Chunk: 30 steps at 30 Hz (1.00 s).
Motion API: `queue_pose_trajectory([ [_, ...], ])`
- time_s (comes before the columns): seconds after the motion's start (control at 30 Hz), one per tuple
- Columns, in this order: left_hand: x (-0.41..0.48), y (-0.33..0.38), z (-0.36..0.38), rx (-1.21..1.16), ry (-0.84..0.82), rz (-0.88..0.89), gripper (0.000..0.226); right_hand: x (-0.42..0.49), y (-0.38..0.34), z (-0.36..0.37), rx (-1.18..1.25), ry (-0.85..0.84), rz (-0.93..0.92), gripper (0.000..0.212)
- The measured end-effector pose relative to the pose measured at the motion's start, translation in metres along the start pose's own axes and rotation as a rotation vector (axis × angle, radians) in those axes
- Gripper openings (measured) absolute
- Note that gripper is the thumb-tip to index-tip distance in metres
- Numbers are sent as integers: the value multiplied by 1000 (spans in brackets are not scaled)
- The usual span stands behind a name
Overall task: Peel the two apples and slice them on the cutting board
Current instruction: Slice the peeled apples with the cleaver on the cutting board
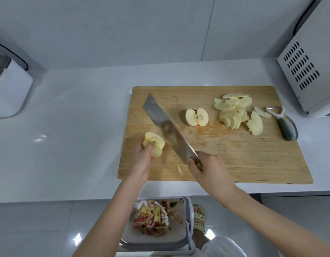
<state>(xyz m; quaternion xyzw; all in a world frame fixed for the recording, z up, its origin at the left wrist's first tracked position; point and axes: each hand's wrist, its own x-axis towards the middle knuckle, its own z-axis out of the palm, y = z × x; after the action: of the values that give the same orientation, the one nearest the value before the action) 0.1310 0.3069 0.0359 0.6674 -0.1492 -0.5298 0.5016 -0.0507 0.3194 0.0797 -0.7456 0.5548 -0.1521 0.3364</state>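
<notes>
Forearms come up from the bottom edge, bare, both angled toward the centre. Below them at bottom centre sits a white bin on the floor, holding red and yellow apple peels and core bits; a foot in a pale sandal is just to its right.

Left hand – fingers curled round a peeled apple half, cut face up, seeds visible, thumb pressed on the core area. It is held at the left edge of the cutting board; raised or resting on the board, hard to tell.

Right hand grips the handle of a cleaver, fist closed. Blade is motion-blurred and runs diagonally to the upper left, passing just right of the held half.

On the board: second apple half at centre, cut face up, apart from the blade. Pile of peeled slices in the upper right, fanned and overlapping. Small apple scrap near the front edge, between the hands. Peeler with a green handle lies at the board's right edge.

White counter carries the board – a vented white appliance in the upper right, another white appliance at the left.
</notes>
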Motion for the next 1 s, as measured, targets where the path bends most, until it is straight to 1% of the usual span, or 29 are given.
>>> queue_pose_trajectory([
  [0.07,10,-2,-2,361,-41,216,55,4,4,-9,262,-77,176,28],
  [0.17,20,-6,-1,900,-132,588,63,5,7,-17,611,-109,382,20],
  [0.2,23,-8,-1,1047,-185,670,66,6,8,-20,681,-111,446,18],
  [0.23,27,-11,-3,1169,-250,711,69,6,8,-22,729,-117,495,17],
  [0.3,34,-16,-7,1313,-380,772,68,7,10,-28,788,-140,552,17],
  [0.33,35,-17,-6,1329,-410,791,65,7,12,-31,831,-149,571,18],
  [0.37,34,-17,-5,1301,-398,787,61,7,14,-34,880,-162,585,19],
  [0.4,29,-16,-2,1219,-360,775,57,6,14,-36,929,-174,594,20],
  [0.43,24,-14,3,1075,-304,748,51,6,15,-37,975,-186,600,20],
  [0.47,16,-11,10,880,-260,674,44,6,15,-38,1014,-198,605,21],
  [0.5,8,-5,17,633,-265,527,35,6,15,-37,1043,-211,608,23],
  [0.53,1,3,26,338,-322,319,28,6,15,-36,1063,-223,610,25],
  [0.57,-6,10,34,62,-383,95,26,6,15,-35,1073,-232,610,28],
  [0.6,-9,14,40,-130,-401,-86,26,6,15,-34,1076,-239,610,30],
  [0.63,-12,18,44,-211,-394,-183,22,6,14,-34,1072,-244,611,30],
  [0.67,-14,22,43,-239,-366,-230,17,7,13,-34,1066,-251,610,28],
  [0.7,-15,24,40,-253,-335,-239,14,7,13,-34,1058,-252,608,25],
  [0.8,-17,18,18,-286,-274,-248,17,8,16,-35,1023,-246,612,21],
  [0.87,-24,7,2,-173,-256,-210,16,9,21,-37,1002,-225,620,20],
  [0.9,-28,-2,0,-9,-265,-131,15,10,23,-38,1000,-213,625,19],
  [0.93,-30,-13,-1,265,-268,16,14,10,25,-39,1000,-203,631,19],
  [0.97,-29,-26,1,598,-275,237,16,11,27,-40,998,-196,637,18],
  [1.0,-26,-40,5,882,-296,491,21,11,29,-40,991,-191,643,18],
])
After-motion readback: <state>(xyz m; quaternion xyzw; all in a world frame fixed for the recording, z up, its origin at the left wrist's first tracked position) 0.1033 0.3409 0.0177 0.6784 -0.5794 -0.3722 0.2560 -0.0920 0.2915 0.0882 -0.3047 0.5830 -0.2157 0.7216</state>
